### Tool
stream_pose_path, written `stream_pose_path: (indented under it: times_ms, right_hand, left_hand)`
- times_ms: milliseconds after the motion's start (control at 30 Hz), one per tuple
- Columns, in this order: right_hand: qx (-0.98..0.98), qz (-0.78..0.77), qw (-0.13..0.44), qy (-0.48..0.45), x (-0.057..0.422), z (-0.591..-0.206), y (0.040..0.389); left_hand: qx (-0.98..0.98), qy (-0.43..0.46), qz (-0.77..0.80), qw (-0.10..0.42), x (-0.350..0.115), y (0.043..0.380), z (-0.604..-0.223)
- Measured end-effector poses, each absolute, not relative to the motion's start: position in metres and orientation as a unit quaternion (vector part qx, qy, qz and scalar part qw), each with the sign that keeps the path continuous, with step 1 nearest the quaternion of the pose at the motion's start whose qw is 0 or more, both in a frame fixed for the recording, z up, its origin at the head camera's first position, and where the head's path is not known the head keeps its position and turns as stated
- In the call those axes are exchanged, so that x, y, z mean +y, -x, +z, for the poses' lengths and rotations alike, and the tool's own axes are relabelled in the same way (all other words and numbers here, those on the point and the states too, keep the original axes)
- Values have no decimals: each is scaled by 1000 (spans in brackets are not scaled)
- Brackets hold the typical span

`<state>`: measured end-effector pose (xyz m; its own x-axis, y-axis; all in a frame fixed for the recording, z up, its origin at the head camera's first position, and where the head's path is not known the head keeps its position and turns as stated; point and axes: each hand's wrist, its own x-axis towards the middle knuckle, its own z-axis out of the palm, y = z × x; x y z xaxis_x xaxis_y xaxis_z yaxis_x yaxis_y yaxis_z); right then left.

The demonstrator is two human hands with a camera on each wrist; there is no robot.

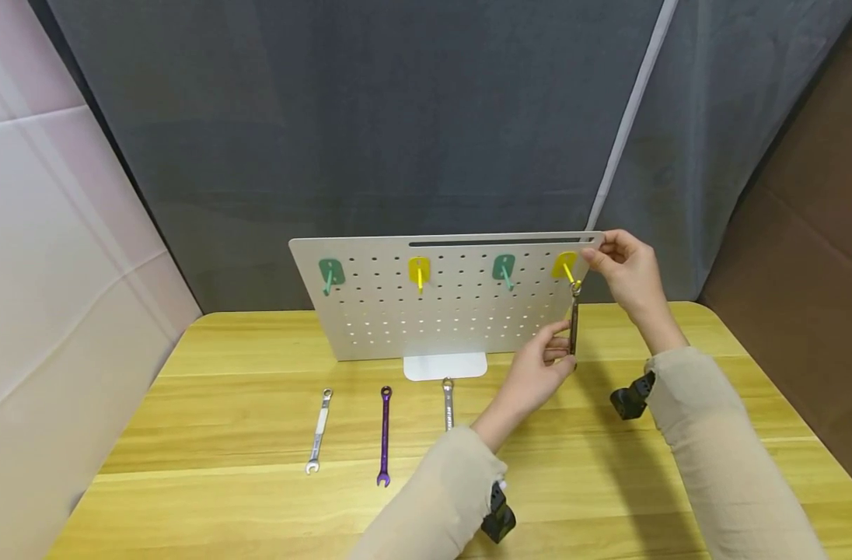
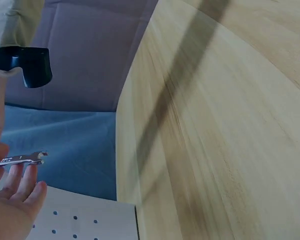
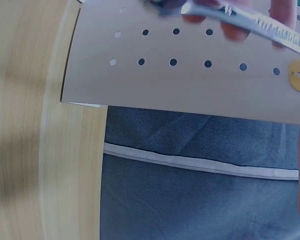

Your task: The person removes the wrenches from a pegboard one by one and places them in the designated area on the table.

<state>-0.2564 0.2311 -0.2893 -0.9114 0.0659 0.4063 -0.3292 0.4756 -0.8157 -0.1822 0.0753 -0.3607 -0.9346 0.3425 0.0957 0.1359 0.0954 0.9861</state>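
Observation:
A white pegboard [image 1: 398, 311] stands upright in the head view, with two green hooks [image 1: 331, 272] and two yellow hooks along its upper part. My right hand [image 1: 629, 272] holds the board's upper right corner, thumb at the front face. At the far right yellow hook [image 1: 566, 267], a combination wrench [image 1: 574, 323] hangs with its ring end at the hook's tip. My left hand [image 1: 538, 365] is at the wrench's lower part; the left wrist view shows its extended fingers [image 2: 27, 182] touching the shank beside the open end [image 2: 40, 157].
On the wooden table [image 1: 223, 435] lie a silver wrench [image 1: 319, 432], a purple wrench [image 1: 385, 435] and another silver wrench [image 1: 448, 404], partly covered by the left sleeve [image 1: 433, 498]. The board's white foot [image 1: 445, 367] juts forward. A grey curtain [image 1: 328, 117] hangs behind.

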Motion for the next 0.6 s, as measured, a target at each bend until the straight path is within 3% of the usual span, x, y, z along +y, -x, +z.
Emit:
stream_pose_path:
  times_ms: [300, 600]
  right_hand:
    - [-834, 513, 192, -73, 231, -290, 257]
    - [-833, 513, 193, -75, 230, -290, 256]
  left_hand:
    - [714, -139, 684, 60, 71, 178, -357]
    - [675, -128, 721, 92, 68, 179, -353]
